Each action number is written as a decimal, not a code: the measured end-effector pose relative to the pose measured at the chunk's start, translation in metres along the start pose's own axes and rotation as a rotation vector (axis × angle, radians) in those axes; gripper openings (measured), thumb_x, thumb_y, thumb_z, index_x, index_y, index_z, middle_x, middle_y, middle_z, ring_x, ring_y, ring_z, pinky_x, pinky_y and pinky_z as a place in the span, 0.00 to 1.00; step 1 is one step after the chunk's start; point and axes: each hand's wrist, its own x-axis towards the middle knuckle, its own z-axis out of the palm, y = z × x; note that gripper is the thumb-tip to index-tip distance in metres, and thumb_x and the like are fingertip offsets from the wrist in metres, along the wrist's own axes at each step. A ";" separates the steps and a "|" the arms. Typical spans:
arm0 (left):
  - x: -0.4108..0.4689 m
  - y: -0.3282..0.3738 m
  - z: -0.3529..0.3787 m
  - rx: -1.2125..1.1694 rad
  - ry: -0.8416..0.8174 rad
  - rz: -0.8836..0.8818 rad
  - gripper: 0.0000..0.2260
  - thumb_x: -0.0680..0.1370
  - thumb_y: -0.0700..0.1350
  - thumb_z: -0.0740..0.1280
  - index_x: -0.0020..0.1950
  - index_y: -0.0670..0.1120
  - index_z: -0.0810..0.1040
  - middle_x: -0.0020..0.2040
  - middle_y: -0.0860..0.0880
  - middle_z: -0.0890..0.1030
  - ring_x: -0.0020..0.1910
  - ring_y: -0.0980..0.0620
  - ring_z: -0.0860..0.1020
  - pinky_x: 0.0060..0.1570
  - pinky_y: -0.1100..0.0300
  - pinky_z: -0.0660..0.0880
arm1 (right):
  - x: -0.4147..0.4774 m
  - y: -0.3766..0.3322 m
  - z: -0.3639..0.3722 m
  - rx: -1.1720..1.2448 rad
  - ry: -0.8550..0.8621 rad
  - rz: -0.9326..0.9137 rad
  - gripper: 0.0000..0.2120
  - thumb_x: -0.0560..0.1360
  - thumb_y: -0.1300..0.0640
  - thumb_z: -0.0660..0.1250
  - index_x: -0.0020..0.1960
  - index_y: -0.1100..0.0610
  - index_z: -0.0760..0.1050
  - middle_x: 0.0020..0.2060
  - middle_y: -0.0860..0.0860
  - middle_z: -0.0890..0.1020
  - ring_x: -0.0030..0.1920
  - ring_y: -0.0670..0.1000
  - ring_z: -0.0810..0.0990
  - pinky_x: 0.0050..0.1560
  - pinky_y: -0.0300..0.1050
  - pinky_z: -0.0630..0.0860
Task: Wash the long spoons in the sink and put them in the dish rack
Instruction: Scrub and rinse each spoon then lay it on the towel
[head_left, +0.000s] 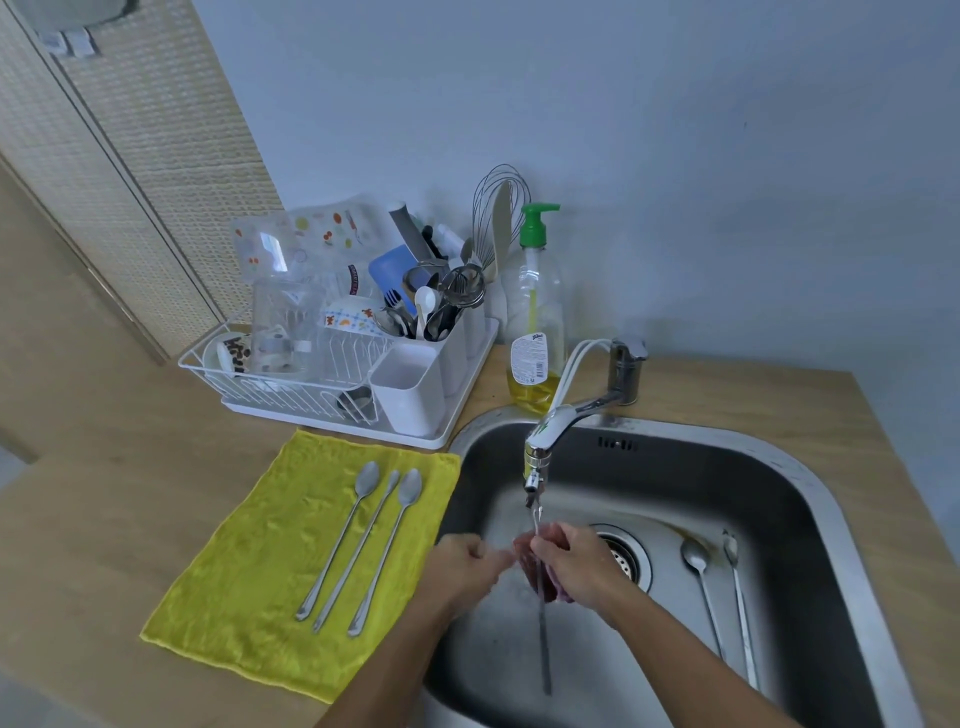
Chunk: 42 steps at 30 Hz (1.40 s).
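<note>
A long spoon (544, 639) is held upright over the steel sink (810, 499), its top end under the running faucet (550, 436) and its handle hanging toward me. My right hand (576, 569) grips a dark red sponge (535, 577) wrapped around the spoon's upper part. My left hand (465, 569) is pinched against the spoon from the left. Two more long spoons (706, 597) lie in the sink's right half. Three long spoons (363, 545) lie side by side on a yellow cloth (249, 587). The white dish rack (322, 395) stands behind the cloth.
The rack holds glasses, cups, a board and a white cutlery holder (410, 389) full of utensils. A dish soap bottle (535, 322) with a green pump stands between the rack and the faucet. The sink drain (623, 558) is just right of my hands. A wooden counter (104, 519) surrounds everything.
</note>
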 end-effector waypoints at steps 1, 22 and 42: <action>0.003 0.004 0.001 -0.008 0.052 0.052 0.13 0.70 0.57 0.71 0.40 0.47 0.80 0.36 0.52 0.82 0.34 0.56 0.78 0.36 0.64 0.73 | -0.002 0.001 -0.001 -0.020 -0.007 -0.004 0.07 0.80 0.56 0.62 0.50 0.55 0.79 0.29 0.47 0.77 0.24 0.42 0.75 0.27 0.37 0.71; 0.024 0.055 0.015 -0.194 0.195 0.368 0.07 0.74 0.37 0.67 0.42 0.47 0.82 0.37 0.47 0.83 0.33 0.58 0.75 0.36 0.59 0.73 | 0.006 -0.004 -0.005 0.034 -0.023 0.052 0.07 0.80 0.60 0.62 0.44 0.53 0.77 0.28 0.47 0.75 0.23 0.45 0.70 0.25 0.40 0.69; 0.045 0.068 -0.006 -0.297 0.226 0.345 0.06 0.76 0.38 0.68 0.48 0.48 0.82 0.35 0.54 0.83 0.29 0.65 0.77 0.32 0.71 0.73 | 0.007 0.038 -0.018 -0.181 -0.047 0.247 0.12 0.76 0.65 0.62 0.49 0.56 0.82 0.20 0.44 0.74 0.14 0.36 0.71 0.15 0.30 0.63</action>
